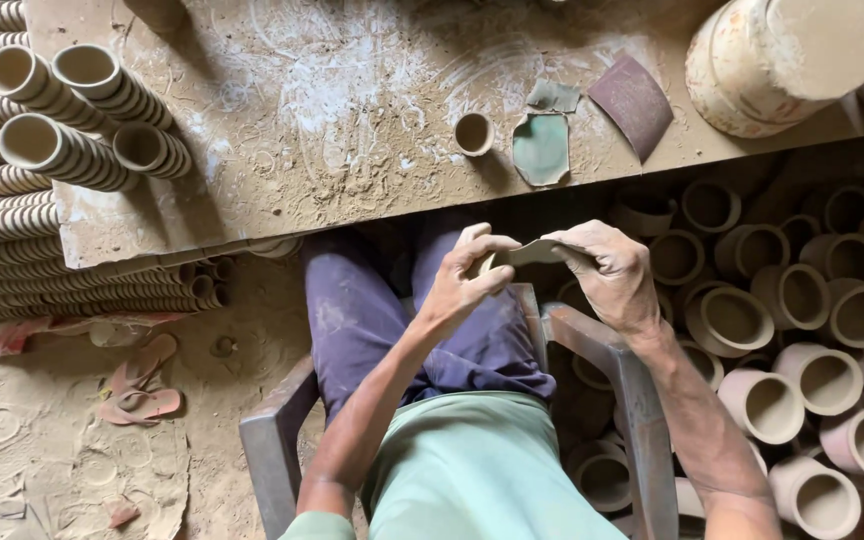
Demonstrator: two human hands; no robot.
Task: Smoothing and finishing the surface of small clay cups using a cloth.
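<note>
Dusty earth floor and clay-smeared boards frame a pottery workplace seen from above. Nearest the camera, the person sits in a grey plastic chair (620,372), blue trousers under a green shirt. At mid-frame the left hand (464,282) and right hand (612,272) meet over the lap, fingers of both pressed in a pinch on a small clay cup (524,254) with a scrap of sheet held against it; whether that scrap is sandpaper cannot be told. Such a cup looks light, stiff and brittle, its dusty wall somewhat slippery, so it is best gripped around the body rather than by the thin rim. Loose pinkish cups (772,402) crowd the lower right. Farther up lies the sandy surface (332,110) carrying one lone cup (473,133), a green worn pad (541,148) and a dark red abrasive sheet (634,102). Stacked cups (62,150) fill the upper left, and a large pot (777,60) sits upper right.
</note>
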